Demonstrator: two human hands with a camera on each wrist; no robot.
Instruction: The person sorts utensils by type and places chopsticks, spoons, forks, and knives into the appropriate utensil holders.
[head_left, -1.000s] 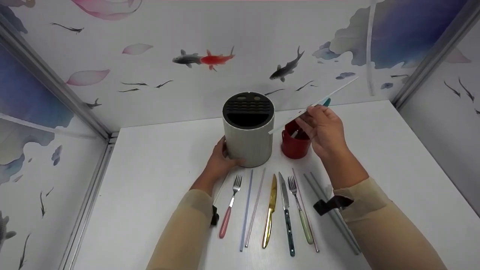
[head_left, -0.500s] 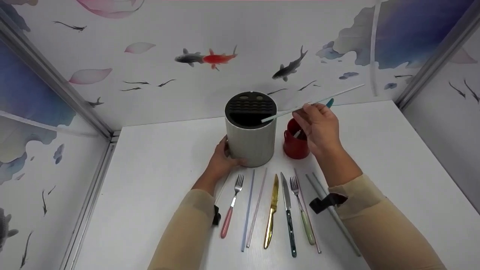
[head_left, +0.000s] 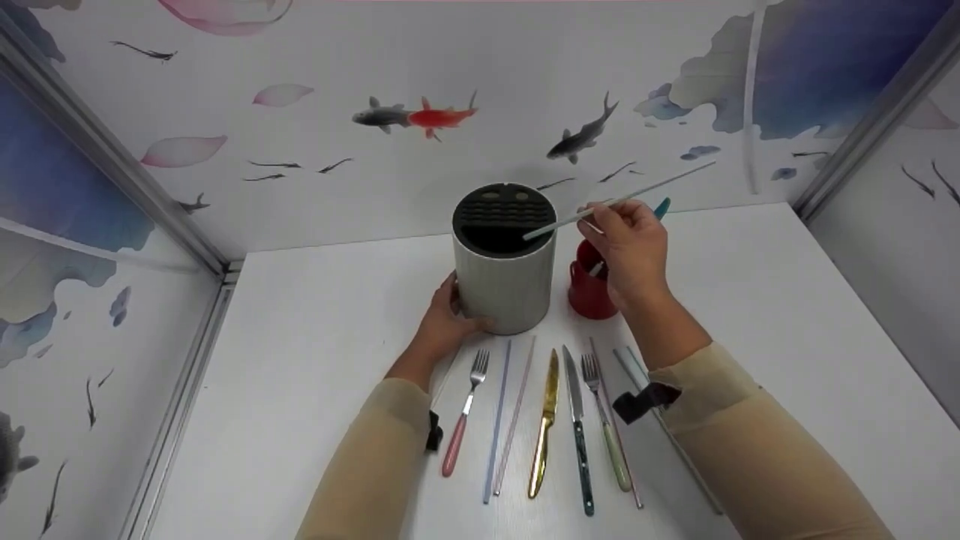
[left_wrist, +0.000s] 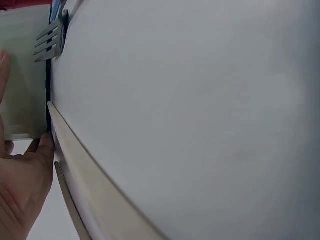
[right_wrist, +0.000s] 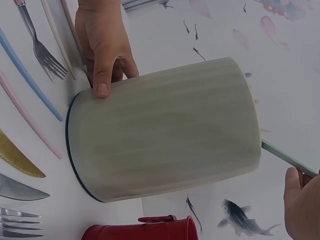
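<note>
A grey-green cylindrical utensil holder (head_left: pixel 504 292) with a slotted black top (head_left: pixel 501 202) stands upright at the table's middle. Around its lower left side curls my left hand (head_left: pixel 442 326), thumb in front, as the right wrist view also shows. My right hand (head_left: pixel 634 244) pinches a thin pale green straw (head_left: pixel 667 181) near its middle. The straw slants down to the left, its lower end over the wide front opening of the black top. Just below the right hand is a red cup (head_left: pixel 591 292) with a handle; its contents are partly hidden by that hand.
Laid out in front are a pink-handled fork (head_left: pixel 463 416), a blue straw (head_left: pixel 498 424), a pink straw (head_left: pixel 515 416), a gold knife (head_left: pixel 544 427), a dark-handled knife (head_left: pixel 579 435) and a green-handled fork (head_left: pixel 607 427). More straws lie beside them. A patterned wall (head_left: pixel 300 210) rises behind.
My right hand has moved left with the straw, bringing its lower end from beside the holder to over the top opening. The left hand keeps its grip on the holder.
</note>
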